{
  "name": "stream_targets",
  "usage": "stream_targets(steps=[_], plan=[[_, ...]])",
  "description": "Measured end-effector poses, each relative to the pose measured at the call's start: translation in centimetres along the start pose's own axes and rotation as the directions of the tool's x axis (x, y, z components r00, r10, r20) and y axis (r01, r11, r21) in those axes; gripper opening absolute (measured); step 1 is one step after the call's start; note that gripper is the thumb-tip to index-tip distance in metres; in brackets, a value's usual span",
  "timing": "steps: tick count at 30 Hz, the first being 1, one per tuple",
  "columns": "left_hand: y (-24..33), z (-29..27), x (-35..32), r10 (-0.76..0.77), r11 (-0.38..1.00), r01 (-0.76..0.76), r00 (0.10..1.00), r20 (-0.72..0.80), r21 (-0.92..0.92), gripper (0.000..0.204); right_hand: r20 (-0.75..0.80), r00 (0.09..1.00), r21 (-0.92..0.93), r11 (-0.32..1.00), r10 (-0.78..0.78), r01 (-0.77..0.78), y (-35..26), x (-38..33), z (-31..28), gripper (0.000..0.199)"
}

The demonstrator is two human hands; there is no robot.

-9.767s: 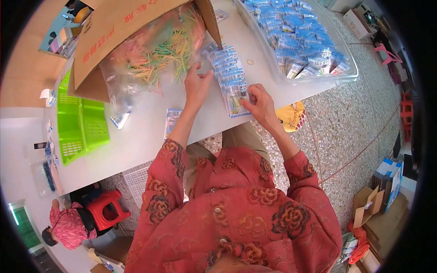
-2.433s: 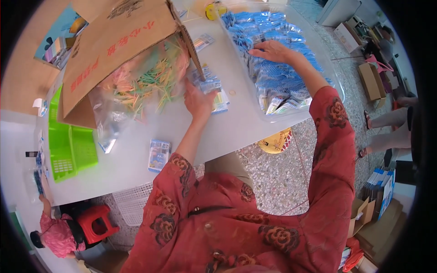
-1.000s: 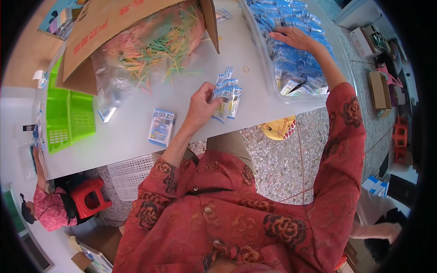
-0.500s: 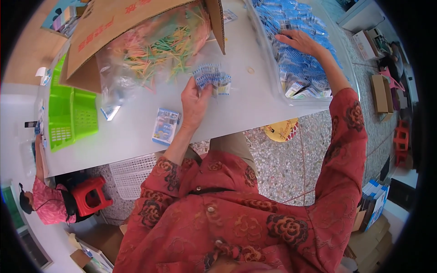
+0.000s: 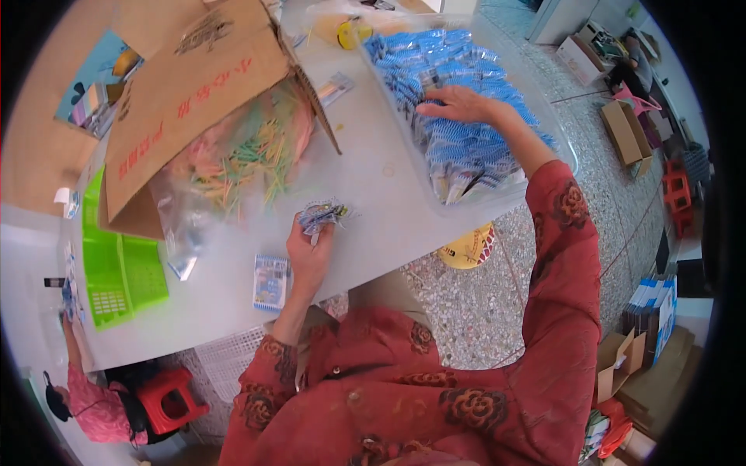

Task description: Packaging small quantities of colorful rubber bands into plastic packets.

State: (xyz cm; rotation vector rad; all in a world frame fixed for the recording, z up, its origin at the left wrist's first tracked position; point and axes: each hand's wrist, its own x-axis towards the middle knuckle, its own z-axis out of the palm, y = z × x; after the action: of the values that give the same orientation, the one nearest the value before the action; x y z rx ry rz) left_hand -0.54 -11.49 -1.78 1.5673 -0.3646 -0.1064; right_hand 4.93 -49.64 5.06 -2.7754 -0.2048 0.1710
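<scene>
My left hand [image 5: 309, 260] is closed round a bunch of small blue-and-white packets [image 5: 320, 216], held upright just over the white table. On the table beside that wrist lies a flat stack of blue-edged packets [image 5: 270, 283]. My right hand [image 5: 460, 105] rests on the heap of blue-and-white packets [image 5: 489, 144] in a clear plastic tub [image 5: 443, 203]. Its fingers are stretched out over the heap, and the fingertips partly cover a packet.
A cardboard box [image 5: 183, 101] lies tipped at the left, with a clear bag of coloured sticks [image 5: 256, 159] in its mouth. Beside it stands a green plastic basket [image 5: 124, 272]. A yellow tape measure [image 5: 353, 33] sits behind the tub. Another person [image 5: 93, 400] is at the far left.
My view has shifted, so the table sits lower and the tub further left in it. The packets in my left hand were fanned out and are now bunched and turned. My right hand stays on the heap.
</scene>
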Motion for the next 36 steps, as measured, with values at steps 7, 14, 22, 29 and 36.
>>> stream_targets(steps=[7, 14, 22, 29, 36], plan=[[11.2, 7.3, 10.1, 0.319, 0.948, -0.308, 0.931, 0.178, -0.085, 0.034, 0.110, 0.993, 0.027, 0.999, 0.037, -0.040, -0.2, -0.4, -1.4, 0.079], [11.5, 17.6, 22.2, 0.289, 0.957, -0.271, 0.922, 0.258, -0.104, 0.029, 0.067, 0.997, 0.025, 0.999, 0.034, -0.036, 0.0, 0.1, -0.5, 0.076], [6.4, 23.1, 23.9, 0.306, 0.805, -0.362, 0.932, 0.195, 0.470, 0.027, -0.009, 0.999, 0.027, 0.999, -0.045, 0.045, 0.5, -0.4, 0.5, 0.079], [3.2, 22.3, 24.5, 0.231, 0.743, -0.292, 0.956, 0.178, 0.602, 0.032, -0.027, 0.997, 0.092, 0.993, -0.066, 0.068, 0.6, -0.3, 0.1, 0.069], [2.9, 22.4, 23.7, 0.130, 0.672, -0.335, 0.932, 0.340, 0.660, 0.029, -0.338, 0.940, 0.301, 0.951, 0.034, 0.074, 2.1, 0.1, -0.4, 0.030]])
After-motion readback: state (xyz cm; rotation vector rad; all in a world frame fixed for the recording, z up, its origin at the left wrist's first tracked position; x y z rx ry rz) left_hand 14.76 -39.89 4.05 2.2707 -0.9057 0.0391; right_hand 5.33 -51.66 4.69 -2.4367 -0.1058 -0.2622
